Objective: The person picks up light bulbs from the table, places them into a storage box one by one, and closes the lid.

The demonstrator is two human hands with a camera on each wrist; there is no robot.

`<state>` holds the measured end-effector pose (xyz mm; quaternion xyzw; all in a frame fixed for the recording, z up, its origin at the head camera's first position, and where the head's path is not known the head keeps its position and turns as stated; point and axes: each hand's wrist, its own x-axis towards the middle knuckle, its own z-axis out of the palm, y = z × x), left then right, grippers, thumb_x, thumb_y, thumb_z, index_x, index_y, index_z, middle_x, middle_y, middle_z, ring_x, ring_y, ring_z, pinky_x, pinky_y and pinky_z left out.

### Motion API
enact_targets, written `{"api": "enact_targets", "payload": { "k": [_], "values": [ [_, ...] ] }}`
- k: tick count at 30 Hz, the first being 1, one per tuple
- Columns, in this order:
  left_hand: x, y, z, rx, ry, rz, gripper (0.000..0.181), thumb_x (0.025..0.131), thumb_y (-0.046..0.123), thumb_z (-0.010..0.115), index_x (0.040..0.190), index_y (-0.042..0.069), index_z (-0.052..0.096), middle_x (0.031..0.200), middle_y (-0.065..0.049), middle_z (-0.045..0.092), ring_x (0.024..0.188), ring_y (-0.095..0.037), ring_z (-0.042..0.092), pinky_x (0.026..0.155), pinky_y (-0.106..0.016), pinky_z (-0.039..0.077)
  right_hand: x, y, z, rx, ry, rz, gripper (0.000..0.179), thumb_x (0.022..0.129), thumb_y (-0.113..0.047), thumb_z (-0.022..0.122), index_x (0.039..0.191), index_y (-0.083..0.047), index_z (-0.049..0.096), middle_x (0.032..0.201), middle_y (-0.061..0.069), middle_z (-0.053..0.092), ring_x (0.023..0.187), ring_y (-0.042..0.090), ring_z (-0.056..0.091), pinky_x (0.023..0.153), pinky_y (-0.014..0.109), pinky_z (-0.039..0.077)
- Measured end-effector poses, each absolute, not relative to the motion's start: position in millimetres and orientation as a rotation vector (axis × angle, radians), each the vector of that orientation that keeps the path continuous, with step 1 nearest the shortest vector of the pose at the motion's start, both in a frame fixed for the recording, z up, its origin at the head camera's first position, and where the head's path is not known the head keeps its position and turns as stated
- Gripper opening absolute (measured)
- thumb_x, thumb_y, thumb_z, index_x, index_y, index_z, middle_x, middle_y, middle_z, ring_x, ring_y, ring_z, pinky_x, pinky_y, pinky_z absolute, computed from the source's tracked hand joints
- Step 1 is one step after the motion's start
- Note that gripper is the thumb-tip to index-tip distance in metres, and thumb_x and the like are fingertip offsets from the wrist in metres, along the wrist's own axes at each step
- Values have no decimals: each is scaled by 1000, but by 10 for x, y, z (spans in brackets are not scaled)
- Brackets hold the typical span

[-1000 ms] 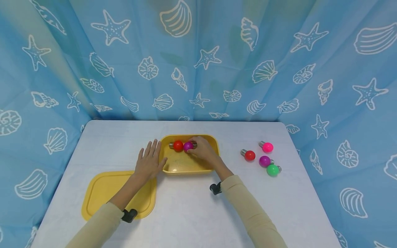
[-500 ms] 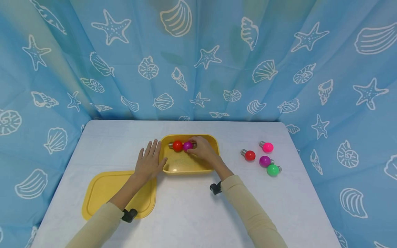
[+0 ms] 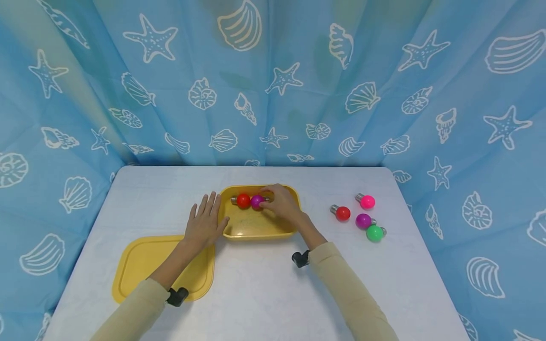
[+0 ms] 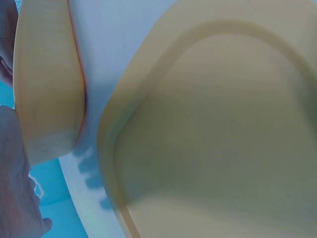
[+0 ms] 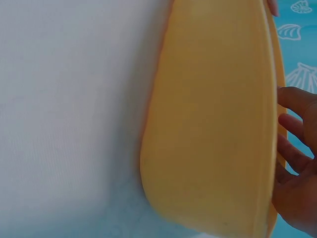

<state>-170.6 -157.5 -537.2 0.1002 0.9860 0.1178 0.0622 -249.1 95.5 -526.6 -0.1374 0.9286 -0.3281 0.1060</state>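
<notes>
A red light bulb (image 3: 243, 201) and a purple light bulb (image 3: 257, 202) lie end to end in a yellow plastic box (image 3: 256, 237), round parts nearly touching. My right hand (image 3: 281, 203) is over the box's right half, thumb and fingers parted around the purple bulb's metal base. In the right wrist view its fingers (image 5: 297, 131) are loosely spread behind the box wall; the bulbs are hidden there. My left hand (image 3: 203, 225), fingers straight and spread, rests at the box's left end. The left wrist view shows that hand (image 4: 17, 178) against the box wall (image 4: 49, 84).
A yellow lid (image 3: 145, 265) lies flat at the left, under my left forearm. On the right of the white table (image 3: 256, 293) lie a pink bulb (image 3: 367, 202), a red bulb (image 3: 342, 213), a purple bulb (image 3: 363, 221) and a green bulb (image 3: 375, 233). A blue shell-patterned curtain (image 3: 256, 66) hangs behind.
My right hand and forearm have shifted slightly right, fingers loosening from the purple bulb. Both bulbs in the box sit a touch further left. My left hand stays in place.
</notes>
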Motion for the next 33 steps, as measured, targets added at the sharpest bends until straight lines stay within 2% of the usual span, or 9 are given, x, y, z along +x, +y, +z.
{"api": "enact_targets", "payload": {
  "k": [4, 11, 19, 27, 33],
  "values": [
    [-1703, -1574, -5367, 302, 2981, 371, 75, 105, 45, 40, 159, 1, 11, 165, -18, 8, 151, -36, 4, 118, -58, 8, -2485, 1011, -5234, -387, 2740, -982, 42, 90, -25, 76, 129, -13, 65, 132, 7, 58, 124, 24, 51, 107, 39, 42],
    [-1702, -1572, -5372, 312, 2988, 359, 76, 105, 45, 40, 159, 1, 11, 165, -18, 8, 150, -38, 7, 118, -58, 9, -2428, 1141, -5141, -334, 2718, -1131, 41, 91, -22, 75, 129, -12, 66, 135, 8, 60, 128, 28, 51, 107, 48, 41],
    [-1701, -1577, -5359, 319, 2983, 376, 75, 105, 44, 39, 159, 0, 11, 165, -19, 8, 151, -37, 3, 118, -58, 7, -2402, 1397, -5029, -356, 2766, -1201, 40, 94, -24, 72, 131, -11, 65, 132, 8, 63, 124, 28, 56, 104, 42, 46],
    [-1685, -1574, -5337, 320, 2987, 372, 76, 104, 44, 41, 159, 0, 11, 165, -19, 8, 151, -37, 4, 118, -58, 8, -2329, 1713, -5004, -325, 2762, -1293, 42, 95, -24, 70, 134, -8, 62, 137, 11, 60, 127, 29, 54, 104, 43, 45],
    [-1686, -1563, -5329, 319, 2981, 376, 76, 104, 44, 41, 159, 0, 11, 165, -19, 8, 151, -37, 3, 118, -58, 8, -2204, 2006, -5032, -307, 2792, -1346, 42, 94, -21, 72, 132, -7, 63, 133, 11, 62, 125, 30, 56, 101, 45, 47]
  ]
}}
